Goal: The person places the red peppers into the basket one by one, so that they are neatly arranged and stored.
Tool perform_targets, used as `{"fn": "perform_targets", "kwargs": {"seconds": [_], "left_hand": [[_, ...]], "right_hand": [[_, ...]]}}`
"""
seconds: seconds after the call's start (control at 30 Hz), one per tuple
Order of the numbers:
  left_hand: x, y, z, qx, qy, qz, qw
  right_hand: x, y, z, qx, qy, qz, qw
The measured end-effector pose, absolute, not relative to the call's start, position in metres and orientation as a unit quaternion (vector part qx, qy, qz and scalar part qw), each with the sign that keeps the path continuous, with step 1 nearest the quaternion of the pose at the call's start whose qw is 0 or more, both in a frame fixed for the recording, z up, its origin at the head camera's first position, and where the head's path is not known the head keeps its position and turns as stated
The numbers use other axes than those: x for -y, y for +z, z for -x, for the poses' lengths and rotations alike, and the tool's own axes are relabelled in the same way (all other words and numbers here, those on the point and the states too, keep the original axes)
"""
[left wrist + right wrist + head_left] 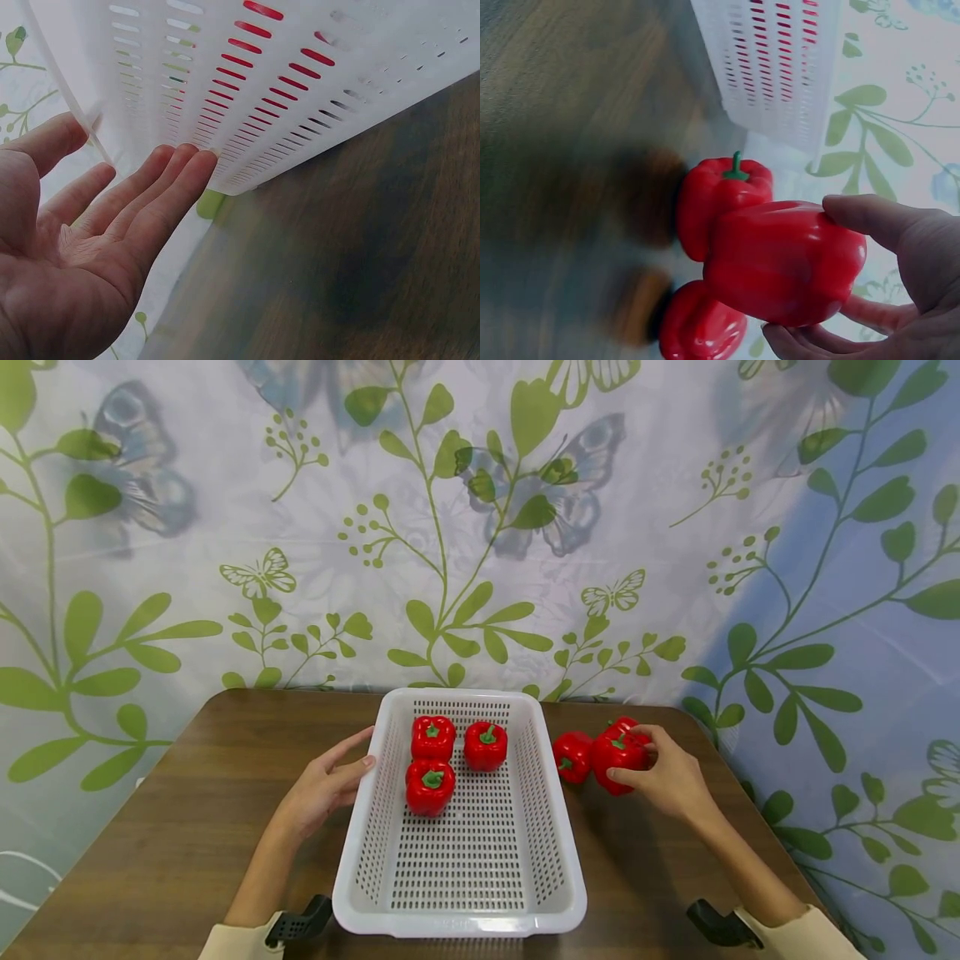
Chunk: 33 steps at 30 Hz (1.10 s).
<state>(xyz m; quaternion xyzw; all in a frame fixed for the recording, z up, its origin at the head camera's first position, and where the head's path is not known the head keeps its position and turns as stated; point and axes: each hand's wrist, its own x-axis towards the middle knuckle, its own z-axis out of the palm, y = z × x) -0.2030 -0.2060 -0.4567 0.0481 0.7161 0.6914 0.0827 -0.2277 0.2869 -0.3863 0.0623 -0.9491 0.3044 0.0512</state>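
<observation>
A white perforated plastic basket (pixel 459 923) stands in the middle of the table, with three red bell peppers inside: one at the back left (pixel 432 739), one just in front of it (pixel 430 788) and one to their right (pixel 486 746). My left hand (pixel 318 789) is at the basket's left side, its fingers extended against the wall and rim. To the right of the basket, my right hand (pixel 671 777) grips a red bell pepper (pixel 784 262) between thumb and fingers. Beside that pepper are two more, one nearer the basket (pixel 720 202) and one partly hidden (pixel 703 324).
The brown wooden table (pixel 202 810) ends at the back against a hanging cloth (pixel 322 552) printed with leaves and butterflies. Black straps (pixel 300 922) sit around both wrists.
</observation>
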Motion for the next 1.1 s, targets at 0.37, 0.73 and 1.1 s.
{"fn": "perform_targets", "kwargs": {"seconds": [0.37, 0.73, 1.1], "left_hand": [[0.205, -0.458, 0.203, -0.715, 0.693, -0.049, 0.081], [0.205, -0.457, 0.201, -0.717, 0.69, -0.048, 0.081], [0.206, -0.459, 0.202, -0.719, 0.688, -0.053, 0.08]], "right_hand": [[-0.28, -0.37, 0.227, 0.953, 0.285, -0.077, 0.075], [-0.258, -0.352, 0.23, 0.943, 0.321, -0.069, 0.061], [-0.226, -0.348, 0.23, 0.921, 0.376, -0.088, 0.052]]}}
